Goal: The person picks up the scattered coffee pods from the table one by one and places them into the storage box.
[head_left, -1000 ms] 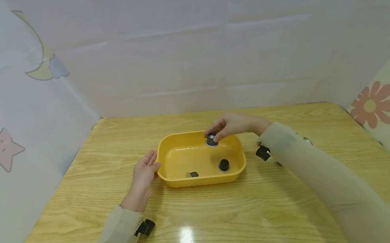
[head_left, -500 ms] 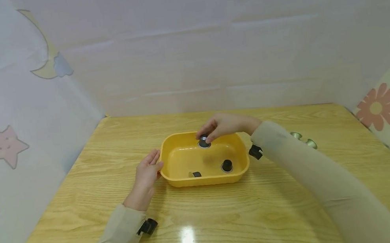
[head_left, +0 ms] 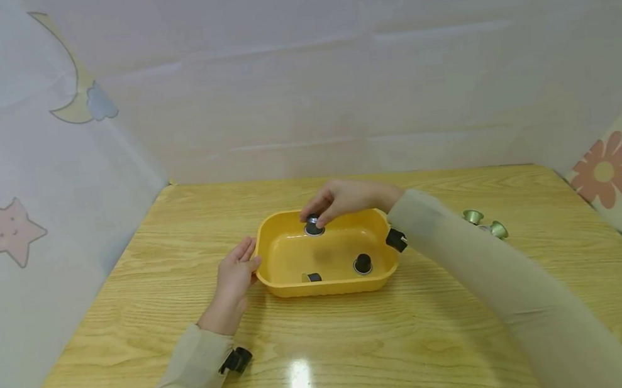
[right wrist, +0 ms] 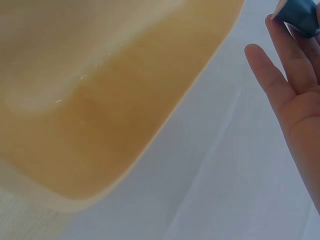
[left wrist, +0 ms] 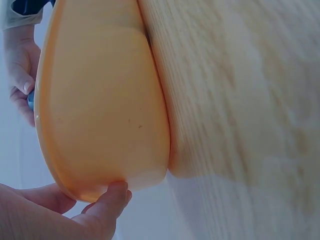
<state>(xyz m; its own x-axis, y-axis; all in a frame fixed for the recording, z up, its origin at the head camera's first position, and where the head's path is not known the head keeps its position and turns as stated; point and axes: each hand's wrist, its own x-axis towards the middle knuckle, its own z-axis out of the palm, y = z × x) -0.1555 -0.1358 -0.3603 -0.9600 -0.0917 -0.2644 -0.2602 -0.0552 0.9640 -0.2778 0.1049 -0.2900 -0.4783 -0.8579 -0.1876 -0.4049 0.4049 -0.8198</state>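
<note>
While our left hand [head_left: 234, 275] pinches the left end of the yellow tub [head_left: 329, 289] between thumb and fingers, our right hand [head_left: 340, 198] pinches a small dark pod [head_left: 312, 227] with its fingertips. We have the pod over the tub, near the back wall, with its thin end up and its wide rim down. We cannot tell if it touches that wall. Down on the tub floor, a standing pod [head_left: 362, 264] sits near the front right corner, and a tipped pod [head_left: 314, 277] lies on its side near the front wall. Past our right sleeve [head_left: 478, 265], we see one green pod [head_left: 473, 216] and another green pod [head_left: 498, 229] on the wooden table [head_left: 362, 353].

We think the held pod is very light, so a soft pinch should do. Its sides look smooth and get thin toward the top, so it could slip out if we squeeze too hard up there. The shell looks thin too, and a hard squeeze might dent it. A good place to hold it is around the sides, with the thumb across from the fingers. The tub looks stiff but light, and it might slide if we bump it, so its rim seems a good place to grip.
</note>
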